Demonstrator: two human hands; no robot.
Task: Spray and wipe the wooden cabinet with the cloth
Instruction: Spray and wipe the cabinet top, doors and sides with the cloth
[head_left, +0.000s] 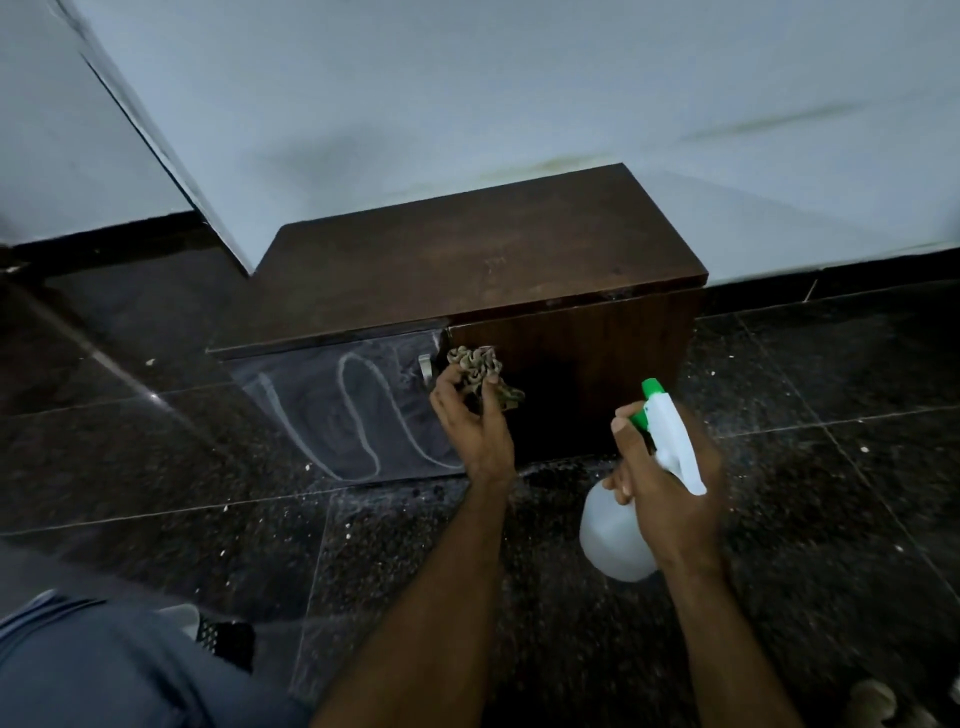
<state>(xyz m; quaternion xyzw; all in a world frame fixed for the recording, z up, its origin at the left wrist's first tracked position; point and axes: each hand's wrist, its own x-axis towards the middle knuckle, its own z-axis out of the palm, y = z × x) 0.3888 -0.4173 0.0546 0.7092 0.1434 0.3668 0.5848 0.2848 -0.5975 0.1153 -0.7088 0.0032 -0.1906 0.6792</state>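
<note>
Cabinet: a low, dark wooden cabinet (483, 260) stands on the floor against the pale wall (467, 93).
Left door: its front (343, 415) is greyish, with looping pale streaks across it (wet or dusty, I cannot tell which); a small metal handle (425, 366) sits near its inner edge.
Right door: dark brown (582, 374), no streaks.
Cloth: a crumpled tan cloth (480, 371) is up against the cabinet front, just beside the handle, where the two doors meet.
Left hand: the left hand (475, 421) has its fingers curled round the cloth, bunching it.
Spray bottle: a clear bottle (613, 530) with a white and green head (667, 431), held in front of the cabinet's right door, nozzle toward it.
Right hand: the right hand (665, 483) is wrapped round the bottle's neck, a finger at the trigger.
Floor: dark speckled tiles (156, 467) in front of the cabinet.
</note>
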